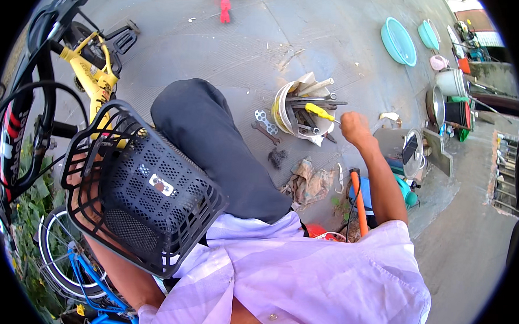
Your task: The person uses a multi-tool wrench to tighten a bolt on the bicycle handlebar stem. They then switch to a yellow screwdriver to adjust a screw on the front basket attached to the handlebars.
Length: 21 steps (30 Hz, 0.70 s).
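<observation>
A black plastic bicycle basket (140, 183) with a mesh pattern and a small metal plate in its floor sits tilted by my left knee. My left hand (84, 174) is closed on its far left side, seen partly through the bars. My right hand (356, 129) is in a fist beside a white bucket (281, 108) of tools. A screwdriver (319, 112) with a yellow handle lies over the bucket's contents, its thin shaft running into that fist. Wrenches and other metal tools stick out of the bucket. A flat multi-hole spanner (266, 120) and a rusty wrench (266, 133) lie beside it.
A yellow bicycle frame (89, 76) with black handlebars stands at the left, above a blue bicycle (84, 270). A crumpled cloth (308, 181) and an orange pump-like tube (359, 201) are near my right side. Basins (399, 42) and pots (435, 106) stand at the right.
</observation>
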Each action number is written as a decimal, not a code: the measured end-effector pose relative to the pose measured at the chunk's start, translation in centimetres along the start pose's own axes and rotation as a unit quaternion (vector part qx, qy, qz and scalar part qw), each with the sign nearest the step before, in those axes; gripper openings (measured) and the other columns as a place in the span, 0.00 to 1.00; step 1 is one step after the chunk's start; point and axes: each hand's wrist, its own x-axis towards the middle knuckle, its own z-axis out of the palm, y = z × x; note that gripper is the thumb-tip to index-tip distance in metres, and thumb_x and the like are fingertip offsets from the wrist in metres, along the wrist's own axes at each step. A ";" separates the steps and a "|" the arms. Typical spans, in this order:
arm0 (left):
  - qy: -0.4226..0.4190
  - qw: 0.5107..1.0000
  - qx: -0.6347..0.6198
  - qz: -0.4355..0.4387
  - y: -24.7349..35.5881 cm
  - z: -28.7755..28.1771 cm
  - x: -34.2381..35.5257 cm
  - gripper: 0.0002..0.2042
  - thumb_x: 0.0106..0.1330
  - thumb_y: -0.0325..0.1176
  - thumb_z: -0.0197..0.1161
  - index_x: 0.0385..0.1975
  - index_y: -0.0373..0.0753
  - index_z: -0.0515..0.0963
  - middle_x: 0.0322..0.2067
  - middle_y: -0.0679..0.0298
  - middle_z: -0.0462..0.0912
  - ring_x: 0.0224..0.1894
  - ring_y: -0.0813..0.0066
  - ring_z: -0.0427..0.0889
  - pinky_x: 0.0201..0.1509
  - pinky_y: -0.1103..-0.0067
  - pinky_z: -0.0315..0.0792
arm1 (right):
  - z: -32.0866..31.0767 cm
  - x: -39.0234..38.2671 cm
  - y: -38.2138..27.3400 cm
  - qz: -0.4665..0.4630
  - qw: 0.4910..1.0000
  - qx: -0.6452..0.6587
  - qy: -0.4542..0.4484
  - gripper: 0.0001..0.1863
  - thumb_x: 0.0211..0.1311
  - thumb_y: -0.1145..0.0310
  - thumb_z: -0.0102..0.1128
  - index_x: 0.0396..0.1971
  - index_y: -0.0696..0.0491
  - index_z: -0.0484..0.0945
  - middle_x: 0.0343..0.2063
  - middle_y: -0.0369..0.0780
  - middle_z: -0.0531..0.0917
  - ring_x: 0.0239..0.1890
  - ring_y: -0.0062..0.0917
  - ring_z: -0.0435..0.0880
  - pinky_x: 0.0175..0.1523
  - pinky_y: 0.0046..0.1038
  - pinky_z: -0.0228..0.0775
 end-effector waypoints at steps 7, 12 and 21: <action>-0.014 0.999 -0.035 0.032 1.7 1.9 0.8 0.14 0.58 0.37 0.66 0.36 0.33 0.79 0.32 0.58 0.81 0.35 0.69 0.80 0.43 0.76 0.73 | -12.1 -7.7 -3.2 0.036 0.868 0.418 0.265 0.06 0.62 0.75 0.62 0.36 0.61 0.80 0.23 0.34 0.78 0.26 0.15 0.77 0.31 0.22 0.69; -0.004 0.999 -0.049 0.021 2.8 2.2 -0.4 0.11 0.62 0.35 0.67 0.36 0.34 0.80 0.31 0.62 0.82 0.34 0.74 0.81 0.42 0.79 0.75 | -19.7 -10.7 -12.8 -0.108 0.723 0.626 0.271 0.03 0.62 0.78 0.61 0.35 0.60 0.77 0.28 0.35 0.79 0.22 0.14 0.76 0.27 0.17 0.71; 0.339 0.883 0.127 0.298 7.6 2.0 -8.6 0.13 0.72 0.35 0.55 0.41 0.31 0.80 0.34 0.60 0.82 0.35 0.75 0.79 0.42 0.78 0.73 | -26.4 -15.2 -17.9 -0.352 0.524 0.702 0.330 0.08 0.65 0.74 0.53 0.40 0.62 0.75 0.33 0.48 0.75 0.23 0.25 0.80 0.24 0.26 0.81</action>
